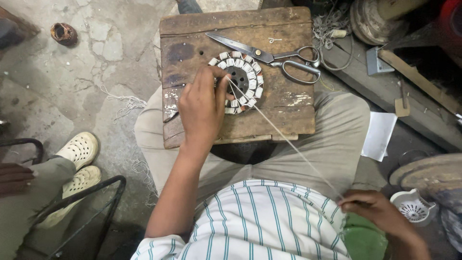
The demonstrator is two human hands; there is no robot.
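Note:
A round motor stator [243,79] with white-wrapped coils lies flat on a worn wooden board [284,115] across my lap. My left hand [202,108] presses down on the stator's left side, fingers curled over its rim. A thin white thread [288,142] runs taut from the stator's middle back to my right hand [373,209], which pinches the thread's end beside my hip. Steel scissors [274,58] lie on the board just behind the stator, blades pointing left.
Another person's legs with cream clogs [79,149] and a hand sit at the left by a black metal chair frame [91,192]. Loose string lies on the cracked concrete floor. A white sheet [380,135], a white perforated cup [414,208] and cluttered wooden parts are at the right.

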